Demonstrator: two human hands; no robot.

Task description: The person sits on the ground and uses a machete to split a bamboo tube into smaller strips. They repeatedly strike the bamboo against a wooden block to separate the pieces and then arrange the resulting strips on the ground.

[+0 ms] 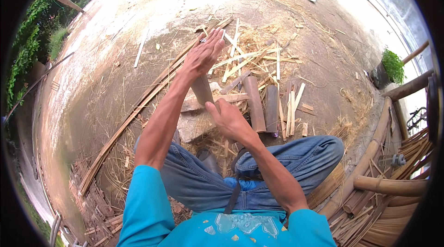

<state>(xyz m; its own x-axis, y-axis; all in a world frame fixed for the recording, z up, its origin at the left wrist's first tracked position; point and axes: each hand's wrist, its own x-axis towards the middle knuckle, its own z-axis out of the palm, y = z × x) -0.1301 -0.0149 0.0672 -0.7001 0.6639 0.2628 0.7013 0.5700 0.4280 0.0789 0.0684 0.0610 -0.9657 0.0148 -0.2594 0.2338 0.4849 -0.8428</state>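
My right hand (pixel 229 118) is closed round the handle end of a broad-bladed knife (pixel 201 91). Its greyish blade slants up and away from that fist, toward the palm of my left hand (pixel 203 56). The left hand's fingers are stretched out and lie side by side over the far end of the blade, which they hide. A small pale edge shows at those fingertips; what it belongs to I cannot make out. Below the knife lie a split piece of wood (pixel 217 102) and a pale stone block (pixel 194 126).
Two dark bamboo lengths (pixel 255 103) lie right of the knife. Split strips (pixel 243 60) and shavings are scattered beyond. Long bamboo poles (pixel 134 113) run along the left. A bamboo frame (pixel 370 154) stands at the right, with a potted plant (pixel 387 69) behind it.
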